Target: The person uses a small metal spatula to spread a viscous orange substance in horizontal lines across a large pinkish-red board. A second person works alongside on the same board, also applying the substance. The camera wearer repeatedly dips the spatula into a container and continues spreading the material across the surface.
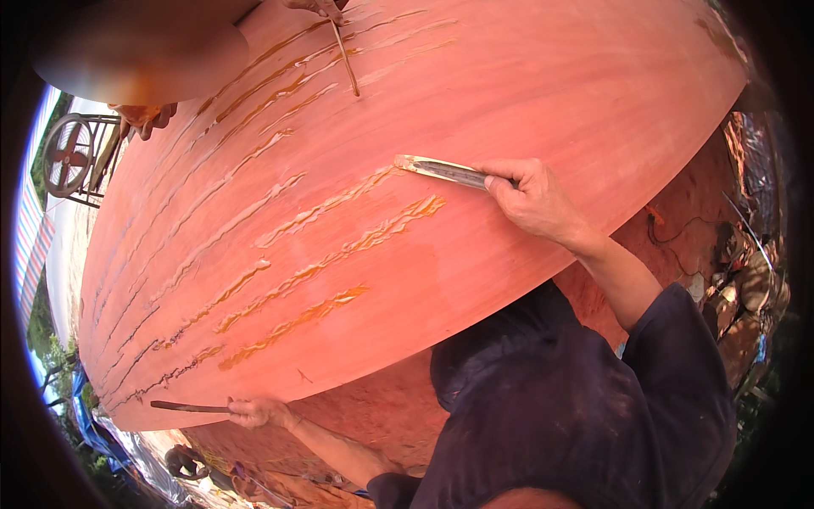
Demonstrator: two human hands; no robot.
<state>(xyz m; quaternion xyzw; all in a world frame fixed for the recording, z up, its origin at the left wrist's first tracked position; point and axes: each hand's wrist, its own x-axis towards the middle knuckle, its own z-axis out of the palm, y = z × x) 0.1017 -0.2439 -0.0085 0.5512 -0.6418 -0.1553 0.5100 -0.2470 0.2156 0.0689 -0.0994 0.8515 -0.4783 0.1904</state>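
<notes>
My right hand (532, 197) is closed around a long, narrow tool (454, 172) with pale edges and a dark hollow middle, resembling split bamboo. Its pinkish, paste-smeared tip rests at the end of a raised strip of paste on a big curved reddish-pink wooden surface (526, 263), shaped like a boat hull. By the surface's near left edge, my left hand (254, 413) grips a thin dark stick (191, 407) pointing left. Wavy orange and pale paste strips (339, 254) run between my hands.
Across the surface, a co-worker's hand (315, 7) holds a thin brown stick (346, 58); another hand (146, 119) is by the far left edge. A spoked wheel on a frame (69, 155) stands at left. Stones (755, 280) and cords lie on reddish ground at right.
</notes>
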